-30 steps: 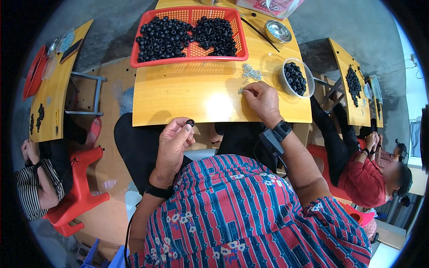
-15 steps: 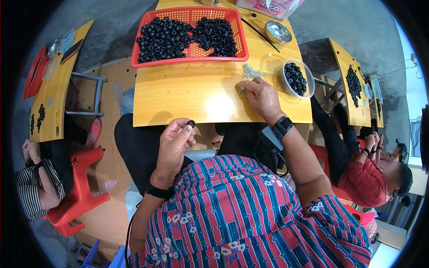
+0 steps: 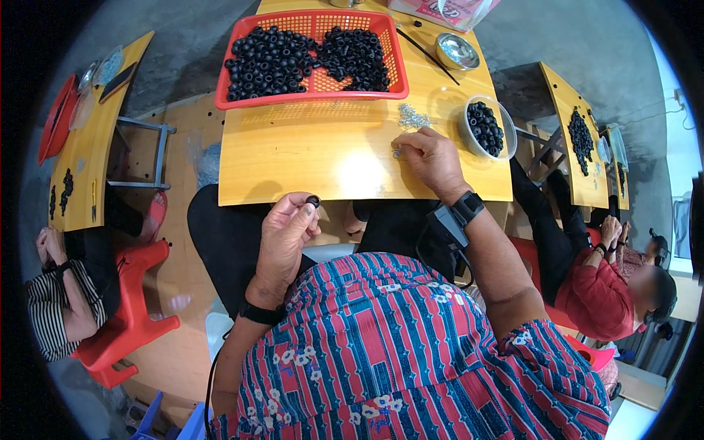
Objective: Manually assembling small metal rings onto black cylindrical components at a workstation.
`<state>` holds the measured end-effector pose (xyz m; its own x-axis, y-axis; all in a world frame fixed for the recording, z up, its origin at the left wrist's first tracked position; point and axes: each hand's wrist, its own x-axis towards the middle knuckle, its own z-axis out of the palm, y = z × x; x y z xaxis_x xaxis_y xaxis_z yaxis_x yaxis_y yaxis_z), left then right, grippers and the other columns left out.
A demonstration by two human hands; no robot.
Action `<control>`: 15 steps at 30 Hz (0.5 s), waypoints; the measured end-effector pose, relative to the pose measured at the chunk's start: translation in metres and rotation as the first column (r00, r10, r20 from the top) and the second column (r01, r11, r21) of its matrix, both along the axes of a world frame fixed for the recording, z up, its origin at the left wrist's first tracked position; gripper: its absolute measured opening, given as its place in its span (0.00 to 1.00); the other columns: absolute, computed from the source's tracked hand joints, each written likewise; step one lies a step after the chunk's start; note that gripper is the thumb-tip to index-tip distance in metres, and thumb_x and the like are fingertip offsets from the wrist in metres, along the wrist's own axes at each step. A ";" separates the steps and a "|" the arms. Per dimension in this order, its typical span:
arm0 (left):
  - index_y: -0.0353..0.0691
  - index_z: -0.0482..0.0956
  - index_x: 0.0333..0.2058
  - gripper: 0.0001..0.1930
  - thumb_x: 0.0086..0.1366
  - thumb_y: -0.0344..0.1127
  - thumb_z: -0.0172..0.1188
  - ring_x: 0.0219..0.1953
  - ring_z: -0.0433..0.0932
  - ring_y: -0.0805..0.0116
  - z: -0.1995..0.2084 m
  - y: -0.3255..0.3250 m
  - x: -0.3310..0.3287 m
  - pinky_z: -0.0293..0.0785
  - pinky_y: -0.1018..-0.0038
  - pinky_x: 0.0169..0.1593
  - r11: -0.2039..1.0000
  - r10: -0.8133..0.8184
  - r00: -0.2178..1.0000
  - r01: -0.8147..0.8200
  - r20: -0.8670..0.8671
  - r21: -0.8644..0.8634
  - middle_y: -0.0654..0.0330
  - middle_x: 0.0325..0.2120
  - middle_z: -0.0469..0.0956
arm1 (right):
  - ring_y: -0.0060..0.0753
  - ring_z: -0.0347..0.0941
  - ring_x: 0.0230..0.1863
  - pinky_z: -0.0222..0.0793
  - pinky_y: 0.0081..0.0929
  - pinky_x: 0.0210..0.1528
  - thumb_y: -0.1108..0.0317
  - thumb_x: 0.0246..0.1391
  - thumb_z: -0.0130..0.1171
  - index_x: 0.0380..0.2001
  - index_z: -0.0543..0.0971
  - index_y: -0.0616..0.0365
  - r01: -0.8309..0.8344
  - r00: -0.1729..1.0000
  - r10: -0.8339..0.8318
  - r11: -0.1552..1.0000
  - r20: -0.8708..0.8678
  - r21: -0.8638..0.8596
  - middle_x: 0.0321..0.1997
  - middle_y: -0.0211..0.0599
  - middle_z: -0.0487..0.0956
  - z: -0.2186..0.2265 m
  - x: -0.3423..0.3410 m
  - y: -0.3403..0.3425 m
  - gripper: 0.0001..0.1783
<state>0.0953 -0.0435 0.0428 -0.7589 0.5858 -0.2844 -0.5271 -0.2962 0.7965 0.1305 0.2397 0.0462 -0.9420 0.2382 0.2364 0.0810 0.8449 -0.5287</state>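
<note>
Just off the table's near edge, my left hand (image 3: 286,231) is closed, pinching a small round black part (image 3: 313,201) with a hollow middle between thumb and forefinger. My right hand (image 3: 436,163) rests low over the yellow table, its thumb and forefinger drawn together. Beside those fingertips lie a few tiny shiny pieces (image 3: 397,152); whether one is in the pinch, I cannot make out. Just beyond is a small pile of the same clear or silvery pieces (image 3: 413,116). A clear round tub (image 3: 508,128) of black parts stands right of my right hand.
A red plastic basket (image 3: 315,101) heaped with black parts spans the table's far side. Behind the tub are a metal bowl (image 3: 456,53), a thin black rod (image 3: 427,56) and a pink-and-white bag (image 3: 447,13). Other people sit at yellow tables (image 3: 78,187) to either side.
My right hand has shifted slightly right and nearer, its fingertips drawing in and down beside the loose shiny pieces. My left hand holds the black part in nearly the same spot, turned a little.
</note>
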 end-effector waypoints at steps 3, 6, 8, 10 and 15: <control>0.36 0.71 0.41 0.08 0.66 0.31 0.50 0.27 0.69 0.79 0.000 -0.001 0.000 0.71 0.81 0.34 1.000 -0.006 1.000 0.006 -0.007 -0.001 0.65 0.27 0.71 | 0.43 0.75 0.28 0.72 0.32 0.34 0.70 0.46 0.58 0.30 0.81 0.52 0.008 0.999 -0.010 0.997 -0.034 -0.076 0.29 0.38 0.77 -0.002 0.002 0.001 0.06; 0.36 0.71 0.42 0.08 0.66 0.31 0.50 0.27 0.69 0.79 0.000 0.000 0.000 0.71 0.81 0.34 1.000 -0.001 1.000 0.001 0.002 0.002 0.65 0.27 0.71 | 0.41 0.75 0.27 0.71 0.31 0.32 0.69 0.45 0.59 0.28 0.80 0.56 0.058 0.996 -0.067 0.988 -0.061 -0.142 0.27 0.39 0.77 0.000 0.005 -0.003 0.05; 0.36 0.70 0.42 0.08 0.67 0.31 0.50 0.27 0.69 0.79 0.001 0.000 0.001 0.71 0.81 0.35 1.000 0.000 1.000 0.000 0.004 -0.004 0.65 0.27 0.70 | 0.39 0.74 0.27 0.71 0.31 0.31 0.65 0.43 0.61 0.24 0.79 0.58 0.148 0.989 -0.146 0.972 0.025 -0.182 0.26 0.39 0.77 -0.001 0.007 -0.005 0.08; 0.36 0.70 0.42 0.08 0.67 0.31 0.49 0.27 0.68 0.79 0.001 0.000 0.000 0.71 0.81 0.35 1.000 -0.005 1.000 0.005 -0.005 -0.009 0.65 0.27 0.70 | 0.40 0.74 0.27 0.71 0.32 0.31 0.63 0.42 0.62 0.23 0.79 0.58 0.186 0.982 -0.176 0.967 0.070 -0.175 0.25 0.40 0.77 0.000 0.008 -0.011 0.10; 0.35 0.70 0.42 0.08 0.67 0.31 0.49 0.28 0.68 0.79 0.001 0.000 0.000 0.71 0.81 0.36 1.000 -0.016 1.000 0.016 -0.010 -0.005 0.65 0.27 0.69 | 0.42 0.75 0.28 0.71 0.35 0.32 0.61 0.40 0.62 0.22 0.78 0.57 0.235 0.967 -0.225 0.969 0.118 -0.082 0.26 0.41 0.77 0.004 0.005 -0.018 0.11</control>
